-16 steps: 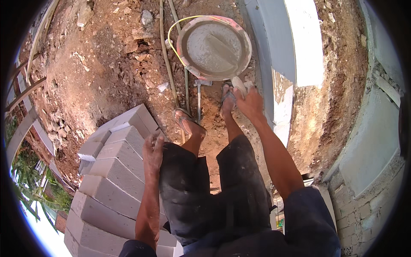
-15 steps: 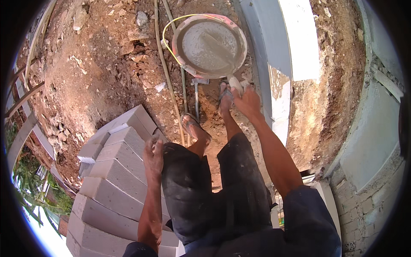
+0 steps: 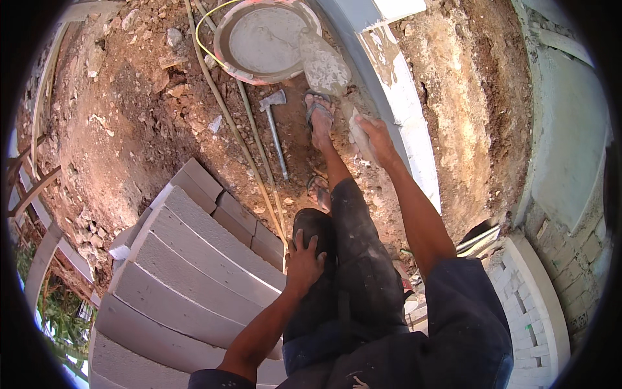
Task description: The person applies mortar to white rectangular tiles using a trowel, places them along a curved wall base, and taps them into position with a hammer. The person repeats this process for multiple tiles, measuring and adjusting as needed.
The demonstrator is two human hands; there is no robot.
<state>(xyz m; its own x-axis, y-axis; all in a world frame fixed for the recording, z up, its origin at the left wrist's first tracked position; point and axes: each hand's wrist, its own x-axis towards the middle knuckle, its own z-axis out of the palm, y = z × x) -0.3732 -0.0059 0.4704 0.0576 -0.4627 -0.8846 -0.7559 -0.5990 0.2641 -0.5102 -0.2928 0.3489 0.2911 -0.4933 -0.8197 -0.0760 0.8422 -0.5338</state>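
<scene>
My right hand (image 3: 377, 139) is closed round the pale, mortar-caked handle (image 3: 360, 137) of a tool, low beside my front foot. Beyond that foot, a broad grey mortar-covered piece (image 3: 326, 68), shaped like a shovel blade, lies against the basin's near right rim. It seems to belong to the same tool, though the join is unclear. The round basin (image 3: 223, 48) contains wet grey mortar (image 3: 265, 40). Fingers spread, my left hand (image 3: 304, 264) rests on my dark-trousered knee and holds nothing.
A hatchet (image 3: 275, 129) with a metal handle lies on the dirt. Two long poles (image 3: 227, 117) run beside it. Stacked grey blocks (image 3: 194, 243) fill the lower left. A low wall (image 3: 414, 139) passes along my right, and a yellow hose (image 3: 206, 47) curves by the basin.
The broad end of the tool has come out of the mortar to the basin's near right side. My left hand has moved right onto my knee. The view has shifted and my feet have moved.
</scene>
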